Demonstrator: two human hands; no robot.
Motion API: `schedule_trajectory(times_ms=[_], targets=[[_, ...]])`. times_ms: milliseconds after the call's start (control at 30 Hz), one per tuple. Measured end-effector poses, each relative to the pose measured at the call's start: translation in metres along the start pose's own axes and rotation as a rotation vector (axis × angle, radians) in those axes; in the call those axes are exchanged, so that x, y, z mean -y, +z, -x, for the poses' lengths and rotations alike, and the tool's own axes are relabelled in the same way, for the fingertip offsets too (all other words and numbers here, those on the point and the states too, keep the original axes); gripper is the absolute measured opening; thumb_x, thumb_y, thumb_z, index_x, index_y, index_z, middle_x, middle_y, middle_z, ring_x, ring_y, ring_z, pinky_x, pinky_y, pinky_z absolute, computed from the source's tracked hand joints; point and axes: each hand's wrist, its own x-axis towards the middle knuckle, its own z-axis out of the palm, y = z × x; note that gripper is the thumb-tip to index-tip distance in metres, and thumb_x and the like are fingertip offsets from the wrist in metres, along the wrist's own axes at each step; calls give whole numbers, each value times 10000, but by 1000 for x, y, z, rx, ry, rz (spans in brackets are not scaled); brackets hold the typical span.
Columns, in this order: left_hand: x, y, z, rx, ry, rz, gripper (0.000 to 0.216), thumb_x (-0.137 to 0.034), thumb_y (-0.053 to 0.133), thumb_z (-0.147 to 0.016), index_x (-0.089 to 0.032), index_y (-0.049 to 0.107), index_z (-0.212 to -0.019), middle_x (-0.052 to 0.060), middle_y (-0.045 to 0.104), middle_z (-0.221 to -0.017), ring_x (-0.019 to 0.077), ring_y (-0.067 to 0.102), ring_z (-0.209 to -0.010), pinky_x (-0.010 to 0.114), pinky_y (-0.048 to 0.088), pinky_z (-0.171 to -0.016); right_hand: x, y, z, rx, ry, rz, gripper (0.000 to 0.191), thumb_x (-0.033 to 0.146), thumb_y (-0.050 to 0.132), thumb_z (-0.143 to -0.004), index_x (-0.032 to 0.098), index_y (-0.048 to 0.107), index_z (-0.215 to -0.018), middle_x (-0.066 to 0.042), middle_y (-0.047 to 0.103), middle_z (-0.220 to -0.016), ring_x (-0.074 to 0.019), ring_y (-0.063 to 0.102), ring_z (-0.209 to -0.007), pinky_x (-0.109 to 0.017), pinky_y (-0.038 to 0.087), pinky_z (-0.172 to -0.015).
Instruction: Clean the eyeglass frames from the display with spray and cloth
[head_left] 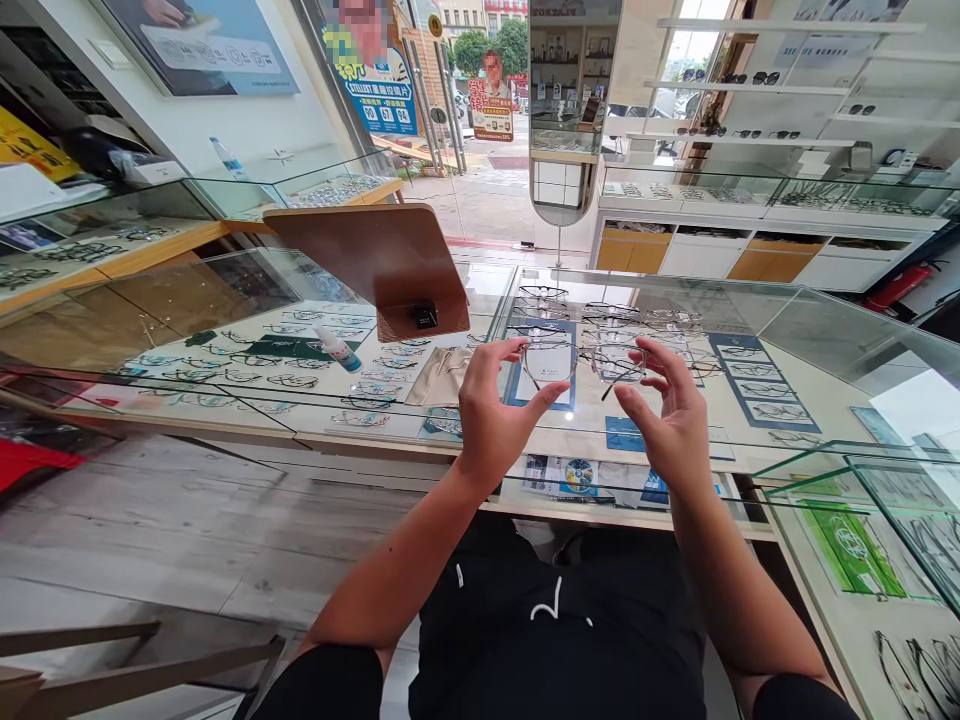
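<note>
A pair of thin metal-framed glasses (583,362) is held up in front of me over the glass display counter (757,310). My left hand (495,415) pinches the left rim between thumb and fingers. My right hand (671,410) grips the right side of the frame, where a folded temple sticks down. Both hands are curled round the frame's ends. Under the glass lie several rows of other glasses (600,315) on white and blue mats.
A brown tilted mirror back (375,262) stands on the counter to the left, with a small spray bottle (337,348) and a beige cloth (442,375) near it. Another glass case (877,520) is at my right. Wall shelves (750,90) with glasses are behind.
</note>
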Motion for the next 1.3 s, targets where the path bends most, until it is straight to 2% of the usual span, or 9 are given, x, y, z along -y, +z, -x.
schedule_trajectory(times_ms=[233, 400, 733, 1300], targets=[[-4, -1, -2, -30, 38, -39, 597, -569, 902, -862, -237, 661, -1295, 88, 749, -1169, 247, 725, -1020, 448, 628, -932, -5, -1, 0, 22, 34, -20, 568, 523, 807, -958, 386, 644, -1485, -88, 737, -1401, -324, 688, -1326, -514, 592, -1005], [-3, -1, -2, -37, 44, -8, 590, -558, 904, -863, -231, 669, -1294, 88, 750, -1174, 238, 728, -1018, 434, 628, -932, -2, -1, 0, 20, 21, -13, 559, 494, 805, -965, 389, 642, -1489, -83, 733, -1406, -327, 683, -1335, -514, 587, -1007], [13, 3, 3, 43, -75, 83, 631, -641, 853, -880, -234, 672, -1327, 106, 768, -1248, 262, 764, -1128, 444, 634, -976, 12, 2, 0, -26, -72, 74, 554, 484, 812, -962, 397, 644, -1482, -85, 700, -1442, -340, 693, -1295, -522, 594, -970], [6, 2, 3, 0, 13, 26, 629, -597, 883, -869, -235, 643, -1323, 100, 743, -1219, 258, 738, -1075, 450, 634, -964, 1, 1, 3, -6, -49, 17, 610, 461, 818, -966, 396, 612, -1536, -91, 700, -1469, -344, 677, -1368, -533, 608, -1016]])
